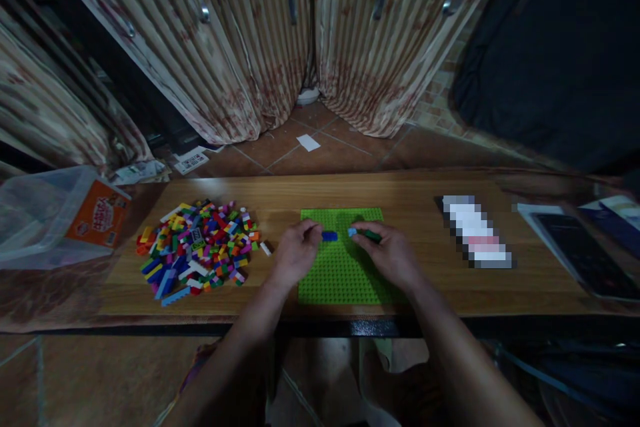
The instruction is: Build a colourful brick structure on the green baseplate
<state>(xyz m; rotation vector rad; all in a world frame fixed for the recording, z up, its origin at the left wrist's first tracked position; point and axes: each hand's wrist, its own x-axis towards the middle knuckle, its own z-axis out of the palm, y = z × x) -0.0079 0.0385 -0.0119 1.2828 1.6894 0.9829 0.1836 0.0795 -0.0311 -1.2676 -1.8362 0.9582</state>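
Note:
Over a bright green studded baseplate (333,273), my left hand (296,250) is closed, its fingertips pinching one end of a dark blue brick (329,236). Whether that brick touches the plate's studs I cannot tell. Facing it from the other side, my right hand (389,250) pinches a small light blue brick (352,232) between thumb and finger. A dark green brick (373,235) shows within the same hand, partly hidden by the fingers. A short gap separates the dark blue and light blue bricks.
Left of the plate lies a big heap of mixed coloured bricks (205,247) on the wooden table (280,190). A clear plastic bin (45,213) with an orange label stands at the far left. To the right are a pixelated object (475,230) and a dark tablet-like device (590,253).

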